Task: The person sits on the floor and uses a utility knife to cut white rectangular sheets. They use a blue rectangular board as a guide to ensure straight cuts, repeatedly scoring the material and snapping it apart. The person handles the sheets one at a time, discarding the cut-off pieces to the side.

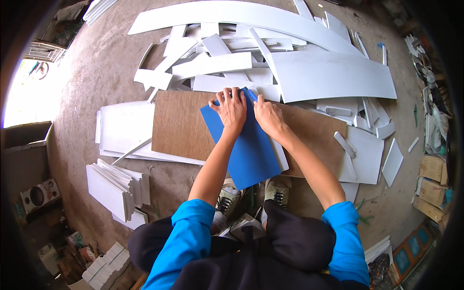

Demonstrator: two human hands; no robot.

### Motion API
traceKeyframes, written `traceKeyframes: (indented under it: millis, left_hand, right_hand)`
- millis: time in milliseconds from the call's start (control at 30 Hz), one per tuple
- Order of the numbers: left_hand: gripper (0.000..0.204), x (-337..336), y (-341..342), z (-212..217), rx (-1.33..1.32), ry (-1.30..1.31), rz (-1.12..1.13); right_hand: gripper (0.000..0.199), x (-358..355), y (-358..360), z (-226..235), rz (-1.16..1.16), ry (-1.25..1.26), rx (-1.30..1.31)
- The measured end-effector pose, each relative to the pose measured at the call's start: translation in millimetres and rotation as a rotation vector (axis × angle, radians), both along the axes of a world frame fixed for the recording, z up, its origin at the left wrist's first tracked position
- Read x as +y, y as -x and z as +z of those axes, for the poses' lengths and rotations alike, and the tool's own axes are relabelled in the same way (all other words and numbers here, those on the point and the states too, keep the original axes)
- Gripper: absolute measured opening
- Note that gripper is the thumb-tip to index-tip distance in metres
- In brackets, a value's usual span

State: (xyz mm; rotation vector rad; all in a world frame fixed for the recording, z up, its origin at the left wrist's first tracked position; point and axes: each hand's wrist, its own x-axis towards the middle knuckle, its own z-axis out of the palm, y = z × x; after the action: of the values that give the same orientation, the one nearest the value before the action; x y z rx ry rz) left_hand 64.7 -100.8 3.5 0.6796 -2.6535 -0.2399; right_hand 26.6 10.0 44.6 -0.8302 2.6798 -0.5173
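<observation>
A blue rectangular sheet (253, 154) lies slanted across a brown wooden board (181, 121). A white foam strip (279, 153) shows from beneath its right edge. My left hand (231, 112) presses down on the blue sheet near its far end, fingers spread and holding nothing. Just to the right, my right hand (268, 116) is closed around a blue utility knife (251, 95), which rests at the sheet's far right edge. The blade's tip cannot be made out.
Beyond the board lies a heap of white foam offcuts (220, 65), with a large panel (333, 75) at right. Near left stands a stack of white pieces (113, 188). My shoes (278, 191) are close to the board's near edge. Cardboard boxes (431, 186) line the right side.
</observation>
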Motion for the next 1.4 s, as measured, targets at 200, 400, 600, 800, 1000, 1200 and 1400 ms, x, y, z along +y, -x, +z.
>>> traceKeyframes:
  millis: [200, 400, 600, 800, 1000, 1200, 1400]
  left_hand:
    - [0.023, -1.8, 3.7, -2.1, -0.032, -0.067, -0.005]
    - [0.022, -2.4, 9.4, 3.8, -0.043, -0.067, -0.007]
    - [0.023, -5.3, 12.2, 0.4, -0.082, -0.065, 0.023]
    - [0.027, -5.4, 14.9, -1.1, -0.066, -0.063, 0.035]
    - [0.029, -6.8, 15.4, -2.8, -0.030, -0.080, 0.017]
    - [0.031, -2.8, 17.9, -3.6, -0.046, -0.053, 0.057]
    - [0.030, -2.6, 14.7, -3.6, -0.062, -0.036, 0.091]
  right_hand:
    - [0.027, -3.7, 4.0, 8.9, -0.023, -0.042, 0.028]
    - [0.026, -6.6, 2.7, 7.3, -0.040, -0.080, 0.011]
    - [0.018, -15.1, 0.9, 6.7, -0.010, -0.116, 0.055]
    - [0.014, -15.2, 1.4, 6.7, -0.021, -0.092, 0.056]
    - [0.014, -15.5, 8.4, -0.9, 0.001, -0.057, 0.020]
    - [0.024, -11.0, 19.8, -3.9, 0.001, -0.012, -0.095]
    - [0.023, 58.1, -52.8, 30.1, -0.019, -0.118, -0.280]
